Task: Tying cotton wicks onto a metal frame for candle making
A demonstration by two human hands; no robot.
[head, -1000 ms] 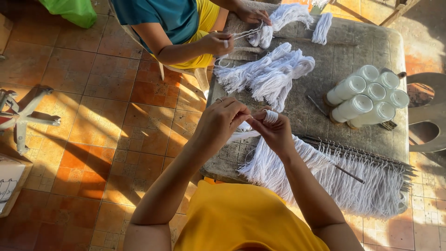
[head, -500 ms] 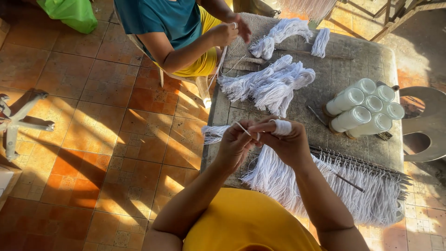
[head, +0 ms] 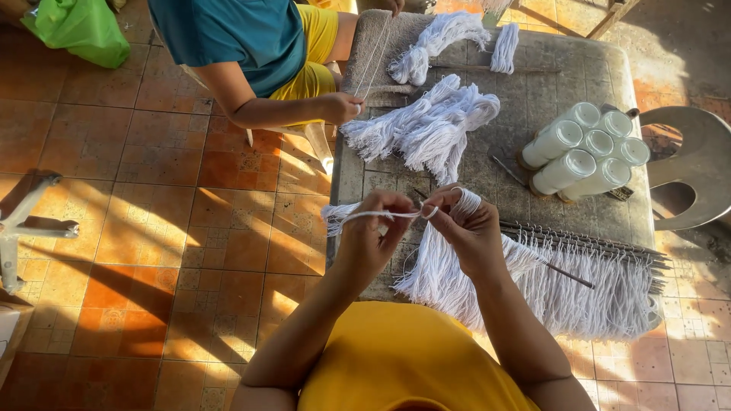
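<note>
My left hand (head: pixel 371 232) and my right hand (head: pixel 466 224) are raised over the near edge of a grey table (head: pixel 533 114). Between them they pinch a white cord (head: pixel 384 215) stretched taut. The right hand also holds the folded top of a white yarn bundle (head: pixel 440 266), whose strands hang down towards me. A short frayed tuft (head: pixel 333 216) sticks out left of my left hand. A long white fringe on a rod (head: pixel 586 285) lies to the right of my hands.
A pile of finished white tassels (head: pixel 430 125) lies mid-table, with more tassels (head: pixel 445 34) at the far end. White thread cones (head: pixel 582 148) lie at right. Another person's hand (head: pixel 340 108) pulls thread at the table's left edge. A grey chair (head: pixel 697 171) stands right.
My hands have drawn slightly apart, pulling the cord taut between them. The other person's arm dropped lower along the table's left edge.
</note>
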